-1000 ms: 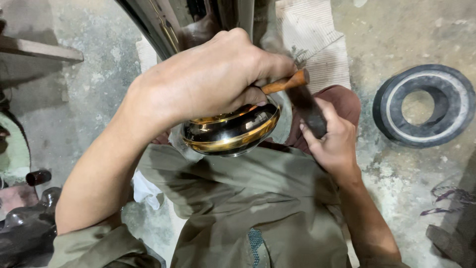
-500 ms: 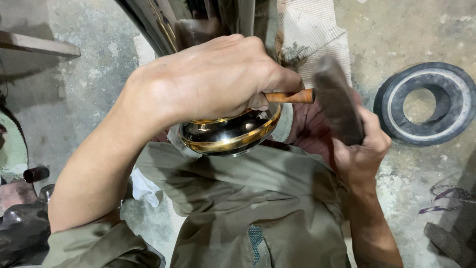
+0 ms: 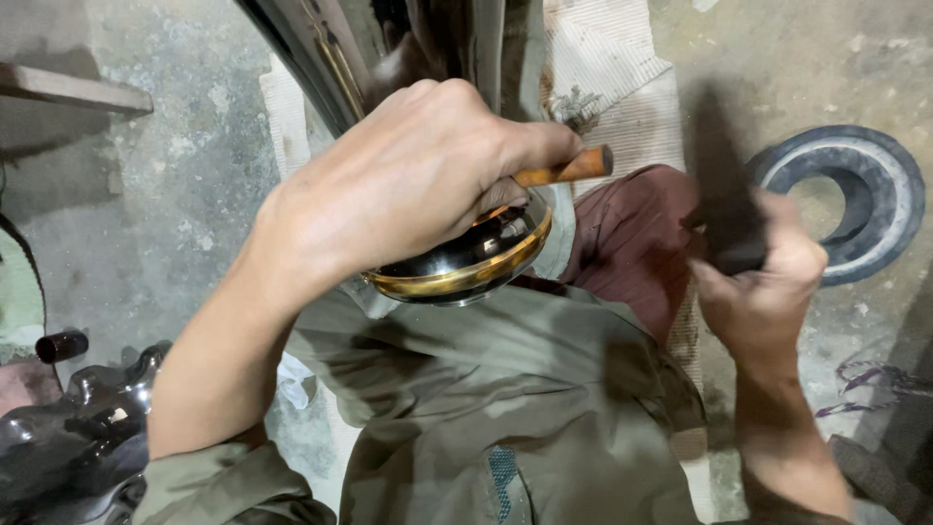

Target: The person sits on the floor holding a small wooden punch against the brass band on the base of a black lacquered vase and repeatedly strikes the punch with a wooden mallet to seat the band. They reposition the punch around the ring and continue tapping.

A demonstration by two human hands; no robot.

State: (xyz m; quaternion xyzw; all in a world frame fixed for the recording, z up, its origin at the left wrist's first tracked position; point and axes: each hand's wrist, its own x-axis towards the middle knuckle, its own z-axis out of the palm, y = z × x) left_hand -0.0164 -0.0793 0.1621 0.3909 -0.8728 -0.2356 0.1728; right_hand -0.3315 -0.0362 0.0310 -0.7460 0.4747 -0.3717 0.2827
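Observation:
My left hand (image 3: 418, 185) is closed over a tool with a wooden handle (image 3: 569, 167), whose end sticks out to the right past my fingers. Directly under that hand sits a shiny round bowl (image 3: 466, 267) with a brass-coloured rim, resting over my lap; the tool's working end is hidden by my hand. My right hand (image 3: 768, 301) is off to the right, apart from the bowl, gripping a dark flat block-like tool (image 3: 729, 233) that points upward. My olive shirt and maroon trousers fill the lower middle.
A black rubber ring (image 3: 875, 194) lies on the concrete floor at the right. A woven mat (image 3: 622, 68) lies ahead, beside a dark curved metal piece (image 3: 321, 49). Glossy dark metal parts (image 3: 87, 437) sit at lower left, and a wooden plank (image 3: 68, 89) lies at the left edge.
My right hand has swung its dark tool rightward, away from the wooden handle it was against a second ago. My left hand stays on the bowl with the handle.

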